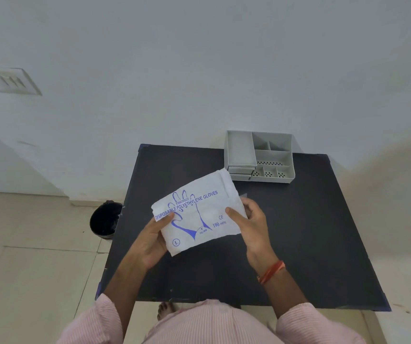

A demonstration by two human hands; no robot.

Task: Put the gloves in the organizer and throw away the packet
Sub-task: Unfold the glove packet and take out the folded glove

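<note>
Above the middle of the black table [311, 232] I hold a white packet [199, 209] with blue print of a hand and the words "disposable polyethylene gloves". My left hand [152, 239] grips its lower left edge, thumb on the front. At the packet's right end my right hand [251, 219] pinches it, thumb on top. The gloves are inside and cannot be seen apart from the packet. A grey plastic organizer [239, 147] with several empty compartments and small drawers stands at the table's far edge, just behind the packet.
A black bin [105, 219] with a dark liner stands on the tiled floor left of the table. A white wall rises behind the table. My bare foot [164, 310] shows under the near table edge.
</note>
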